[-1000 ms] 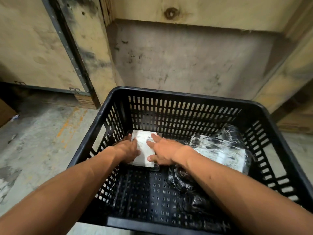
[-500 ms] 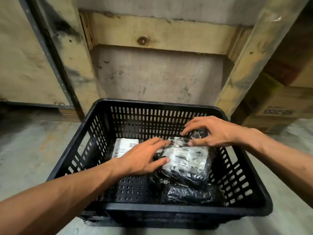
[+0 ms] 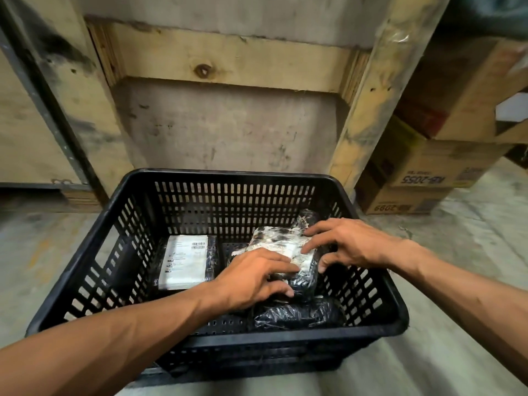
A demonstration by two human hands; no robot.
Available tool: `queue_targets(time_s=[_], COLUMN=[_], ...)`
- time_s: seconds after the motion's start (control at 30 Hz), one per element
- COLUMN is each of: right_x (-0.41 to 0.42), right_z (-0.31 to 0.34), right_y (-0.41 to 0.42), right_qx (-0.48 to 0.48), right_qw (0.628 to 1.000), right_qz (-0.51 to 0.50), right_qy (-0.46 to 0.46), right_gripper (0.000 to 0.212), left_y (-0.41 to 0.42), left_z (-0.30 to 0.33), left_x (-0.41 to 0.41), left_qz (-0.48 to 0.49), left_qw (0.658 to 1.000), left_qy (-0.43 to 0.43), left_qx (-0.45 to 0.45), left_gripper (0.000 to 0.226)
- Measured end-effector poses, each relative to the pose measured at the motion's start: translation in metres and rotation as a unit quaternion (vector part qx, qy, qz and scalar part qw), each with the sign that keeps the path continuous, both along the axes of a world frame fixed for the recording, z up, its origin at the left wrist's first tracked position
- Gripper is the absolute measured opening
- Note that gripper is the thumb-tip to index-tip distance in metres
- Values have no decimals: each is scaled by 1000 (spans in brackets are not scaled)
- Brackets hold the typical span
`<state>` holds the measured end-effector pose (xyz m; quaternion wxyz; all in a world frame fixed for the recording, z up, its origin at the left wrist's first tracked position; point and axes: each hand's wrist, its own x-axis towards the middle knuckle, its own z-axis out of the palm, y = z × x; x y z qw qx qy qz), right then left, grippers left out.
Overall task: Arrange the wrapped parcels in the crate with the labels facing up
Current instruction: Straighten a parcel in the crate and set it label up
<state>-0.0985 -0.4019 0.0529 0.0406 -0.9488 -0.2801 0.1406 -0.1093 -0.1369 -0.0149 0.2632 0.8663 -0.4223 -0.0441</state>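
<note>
Black slatted crate (image 3: pixel 94 270) on concrete floor holds three wrapped parcels. Labelled parcel (image 3: pixel 185 262) lies flat at the crate's left side, label up. Middle parcel (image 3: pixel 281 247) sits toward the right wall, gripped by left hand (image 3: pixel 254 277) and right hand (image 3: pixel 347 242), fingers spread over its wrap. Black parcel (image 3: pixel 297 314) lies at the near right corner.

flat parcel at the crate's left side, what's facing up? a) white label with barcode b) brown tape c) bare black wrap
a: the flat parcel lies in the black crate with its white barcoded label showing on top, clear of both hands.
</note>
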Motion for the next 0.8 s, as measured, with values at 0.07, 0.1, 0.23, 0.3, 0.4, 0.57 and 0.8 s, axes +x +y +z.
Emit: queue_targets(time_s=[0.07, 0.1, 0.23, 0.3, 0.4, 0.57, 0.8], right_x=[3, 5, 15, 23, 38, 60, 63], right_z=[-2, -3, -4, -6, -13, -28, -24], right_y=[-4, -5, -1, 7, 33, 70, 49], right_qx=[19, 28, 95, 165, 163, 7, 8], right_qw=[1000, 1000, 995, 986, 985, 999, 992], right_qz=[-8, -12, -20, -21, -44, -33, -10], right_qy=[1, 4, -1, -32, -19, 27, 125], right_gripper=[50, 50, 54, 55, 37, 20, 46], left_y=[5, 7, 20, 29, 41, 45, 39], left_z=[-1, 0, 4, 6, 8, 1, -9], left_x=[-1, -1, 3, 8, 17, 18, 22], left_qz=[11, 16, 61, 101, 133, 81, 63], left_qw=[1000, 999, 992, 986, 983, 993, 994], left_qy=[15, 21, 17, 7, -6, 86, -20], left_qx=[-25, -37, -105, -134, -128, 22, 90], left_gripper=[45, 43, 38, 37, 31, 28, 44])
